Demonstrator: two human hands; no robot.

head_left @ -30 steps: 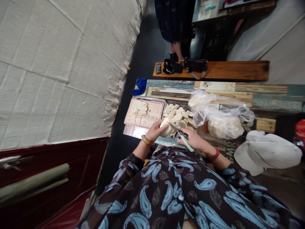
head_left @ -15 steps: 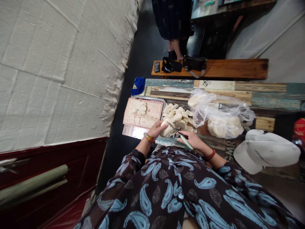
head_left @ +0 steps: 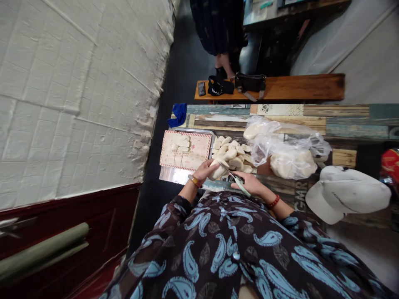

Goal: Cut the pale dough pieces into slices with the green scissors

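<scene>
My left hand (head_left: 205,170) is closed around a soft, cream-coloured padded piece (head_left: 218,171), held above the table's near edge. In my right hand (head_left: 249,182) is a pair of scissors with pale green handles (head_left: 243,187). Their blades point up and left and lie against the cream piece; whether they cut into it I cannot make out. Just beyond my hands lies a heap of similar cream pieces (head_left: 235,151), mostly rounded and oblong. Left of the heap, several more small pieces (head_left: 183,143) rest on a printed paper sheet with a striped red border (head_left: 170,155).
The sheet lies over a metal tray (head_left: 177,176). Right of the heap sit clear plastic bags (head_left: 280,145) with cream contents, then a white cap (head_left: 355,193). A blue cloth (head_left: 178,115) hangs at the far left corner. Beyond are a wooden bench (head_left: 299,87) and a standing person (head_left: 218,25).
The whole view has shifted slightly. My left hand keeps its grip on the cream piece, and the scissors in my right hand have turned a little, their blades staying at the piece.
</scene>
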